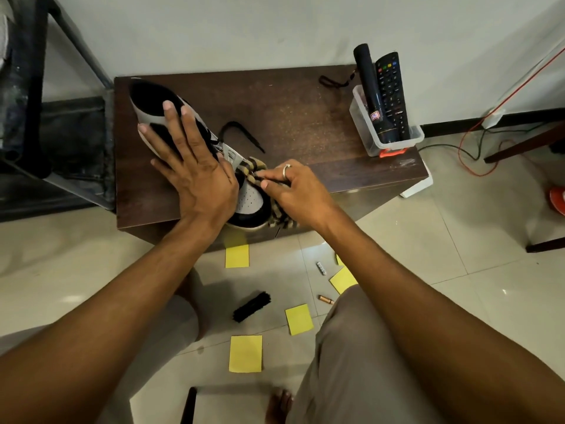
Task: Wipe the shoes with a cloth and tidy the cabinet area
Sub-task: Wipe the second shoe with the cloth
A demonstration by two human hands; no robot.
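Head view: a black, grey and white shoe [250,200] lies on a dark wooden surface [305,117], its toe at the near edge. The left hand [195,166] presses flat on it, fingers spread. The right hand [293,191] pinches a striped cloth [253,168] against the toe. A hard wipe could probably push the toe off the edge or snag the loose lace [244,136] beside it. Far right, well apart, a clear bin [394,142] holds a torch [370,87] and a remote [393,93]. Yellow notes [245,353], a brush [251,306] and a battery [326,299] lie on the near floor, underfoot.
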